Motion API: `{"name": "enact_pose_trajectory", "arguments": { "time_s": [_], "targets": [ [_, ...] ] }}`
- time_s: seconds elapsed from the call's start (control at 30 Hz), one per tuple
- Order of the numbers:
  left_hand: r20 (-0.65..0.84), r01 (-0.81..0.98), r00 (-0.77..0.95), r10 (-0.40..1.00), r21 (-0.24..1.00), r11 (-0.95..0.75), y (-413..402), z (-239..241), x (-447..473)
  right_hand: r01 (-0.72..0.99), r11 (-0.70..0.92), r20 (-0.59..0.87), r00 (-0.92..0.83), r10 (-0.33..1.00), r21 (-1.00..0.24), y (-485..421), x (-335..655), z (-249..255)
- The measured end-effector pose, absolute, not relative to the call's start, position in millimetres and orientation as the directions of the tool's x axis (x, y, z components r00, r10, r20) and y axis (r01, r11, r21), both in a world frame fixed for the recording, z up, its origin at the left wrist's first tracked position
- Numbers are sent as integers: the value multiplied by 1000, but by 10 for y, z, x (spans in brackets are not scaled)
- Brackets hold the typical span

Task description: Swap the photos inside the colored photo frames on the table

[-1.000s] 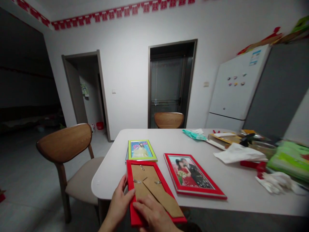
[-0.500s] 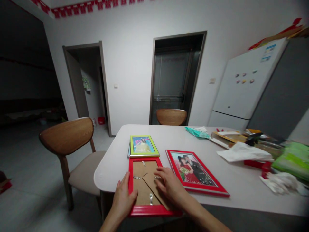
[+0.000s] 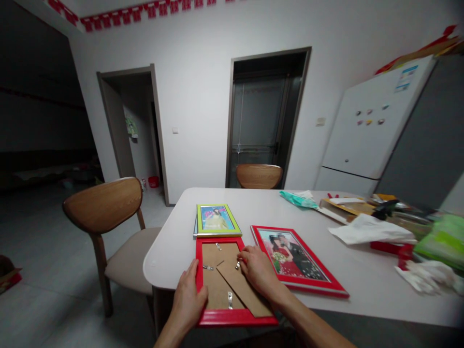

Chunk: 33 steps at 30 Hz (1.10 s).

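Note:
A red picture frame point(image 3: 237, 318) lies face down at the table's near edge, its brown backing board point(image 3: 213, 285) showing. Metal clips sit around the board, among them a lower clip point(image 3: 230, 300) and a right-hand clip point(image 3: 238, 265). The stand leg point(image 3: 237, 290) slants across the back. My left hand point(image 3: 190, 292) grips the frame's left side, thumb over the backing. Fingers curled together, my right hand point(image 3: 259, 270) is at the right-hand clip, fingertips touching it. Beside it, another red frame point(image 3: 311, 287) holds a photo of a couple, face up.
Behind the face-down frame lies a green photo frame point(image 3: 219, 220), on top of another frame. White paper point(image 3: 369, 229), a teal package point(image 3: 299, 199), white gloves point(image 3: 427, 276) and a green bag point(image 3: 442, 241) crowd the right side. A wooden chair point(image 3: 105, 203) stands at left.
My right hand's fingers have drawn closer together around the right-hand clip, which now sits at a different angle. The left hand keeps its hold on the frame.

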<state>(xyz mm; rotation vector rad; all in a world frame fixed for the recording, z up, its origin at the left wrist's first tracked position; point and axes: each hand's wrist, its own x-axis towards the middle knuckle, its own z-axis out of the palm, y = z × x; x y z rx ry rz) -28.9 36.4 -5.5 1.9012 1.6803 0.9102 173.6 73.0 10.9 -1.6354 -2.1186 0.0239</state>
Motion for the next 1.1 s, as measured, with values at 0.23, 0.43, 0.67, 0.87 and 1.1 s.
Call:
{"name": "enact_pose_trajectory", "arguments": {
  "time_s": [0.23,0.43,0.67,0.87,1.1],
  "targets": [
    [184,719,50,982,676,-163,374,-69,-269,911,293,277,-213,937,-290,1019,1373,66],
    [196,696,80,977,691,-195,390,-103,-284,944,207,230,-148,962,-256,1136,1254,40],
    [215,691,63,974,695,-199,389,-124,-275,929,248,251,-180,951,-273,971,1212,111],
    [224,687,65,972,697,-206,380,-125,-267,815,451,280,-366,887,-363,811,1084,108],
    [209,699,63,976,689,-192,390,-119,-275,799,416,291,-313,904,-434,846,1074,157]
  ]
}}
